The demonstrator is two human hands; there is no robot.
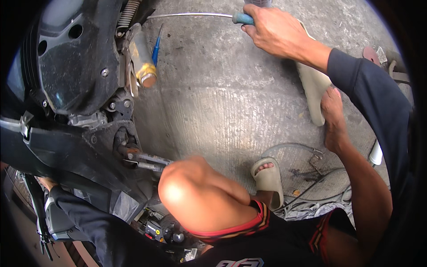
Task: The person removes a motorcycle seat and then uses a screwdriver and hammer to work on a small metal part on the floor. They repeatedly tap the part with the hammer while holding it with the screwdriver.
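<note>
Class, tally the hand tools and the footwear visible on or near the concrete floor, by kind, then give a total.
Long tool with blue handle, gripped by the right hand: 1
Blue screwdriver: 1
Beige slippers: 2
Total: 4

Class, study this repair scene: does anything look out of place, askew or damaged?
One beige slipper lies loose on the concrete floor, off the bare foot beside it, while the other slipper is worn. A blue screwdriver lies beside the motorbike. The right hand grips a blue-handled tool.
</note>
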